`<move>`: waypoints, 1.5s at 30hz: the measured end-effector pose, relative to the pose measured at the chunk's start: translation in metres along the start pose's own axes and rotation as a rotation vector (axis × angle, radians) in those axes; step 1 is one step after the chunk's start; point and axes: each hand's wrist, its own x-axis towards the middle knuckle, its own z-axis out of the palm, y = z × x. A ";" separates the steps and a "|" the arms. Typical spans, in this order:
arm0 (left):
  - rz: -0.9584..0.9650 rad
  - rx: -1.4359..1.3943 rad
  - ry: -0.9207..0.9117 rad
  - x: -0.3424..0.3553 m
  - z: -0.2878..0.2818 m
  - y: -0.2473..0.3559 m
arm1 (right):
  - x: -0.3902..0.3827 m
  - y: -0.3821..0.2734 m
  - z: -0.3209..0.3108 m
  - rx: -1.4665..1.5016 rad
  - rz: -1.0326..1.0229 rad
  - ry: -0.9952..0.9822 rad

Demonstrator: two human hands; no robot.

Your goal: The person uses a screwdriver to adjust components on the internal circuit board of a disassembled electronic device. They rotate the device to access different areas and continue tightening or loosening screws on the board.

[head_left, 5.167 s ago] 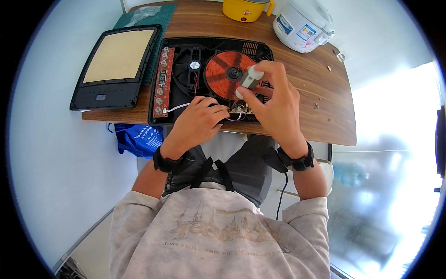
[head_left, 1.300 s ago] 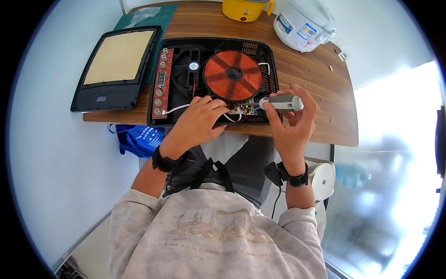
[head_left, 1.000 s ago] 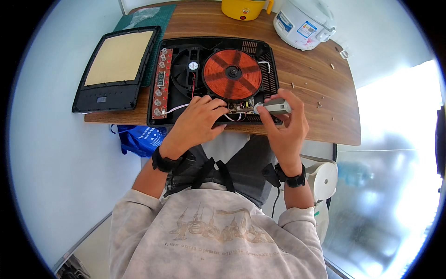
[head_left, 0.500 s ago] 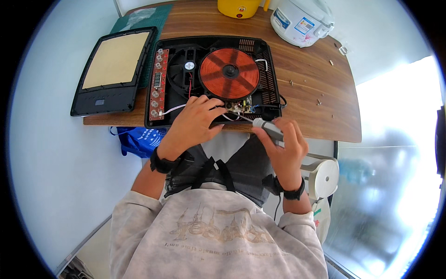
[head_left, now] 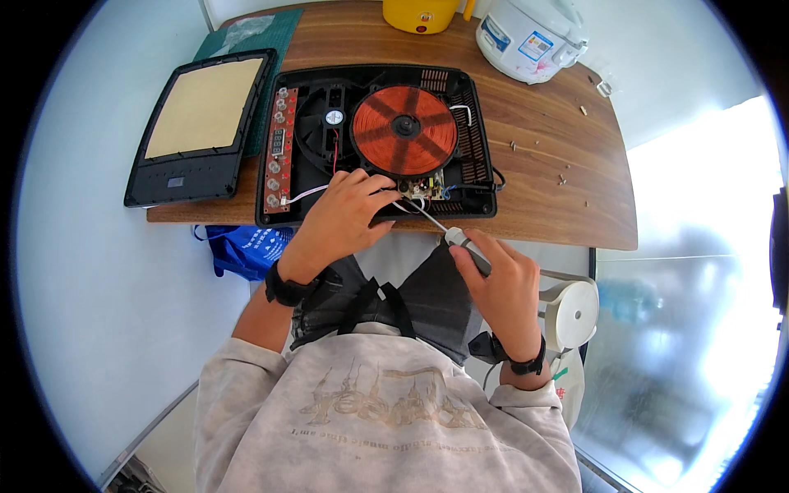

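An opened induction cooker base point(head_left: 479, 144) holds a copper coil point(head_left: 403, 148), a black fan point(head_left: 312, 135), a red button board point(head_left: 282, 168) and a circuit board point(head_left: 431, 185) with wires. My right hand point(head_left: 501, 287) grips a grey screwdriver point(head_left: 456, 236), its shaft slanting up-left to the front of the circuit board. The exact tip contact is too small to tell. My left hand point(head_left: 345, 218) lies over the casing's front edge, fingers bent beside the board and white wires; what its fingertips hold is hidden.
The detached cover point(head_left: 201, 107) lies left, partly on a green mat point(head_left: 275, 33). Behind are a yellow pot point(head_left: 419, 16) and a white rice cooker point(head_left: 526, 45). Small screws point(head_left: 563, 179) lie right on the wooden table point(head_left: 575, 214). A blue bag point(head_left: 246, 246) is below.
The screwdriver, upright over the coil earlier and then nearly level at the board's right, now slants up-left from lower down. My right hand has moved toward me. My left hand has barely moved.
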 end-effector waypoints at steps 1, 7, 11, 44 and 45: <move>0.005 -0.004 0.005 0.001 0.000 0.000 | 0.000 0.001 0.002 0.043 0.010 0.029; 0.020 0.006 0.020 0.001 0.003 -0.002 | -0.006 0.014 0.013 0.161 0.001 0.137; -0.016 -0.005 -0.014 0.002 -0.003 0.002 | -0.006 0.019 0.014 0.167 -0.027 0.138; 0.029 0.016 0.024 0.005 0.000 -0.001 | -0.006 0.034 0.018 0.255 0.070 0.147; 0.025 0.013 0.026 0.006 -0.001 -0.002 | -0.006 0.035 0.019 0.265 0.072 0.151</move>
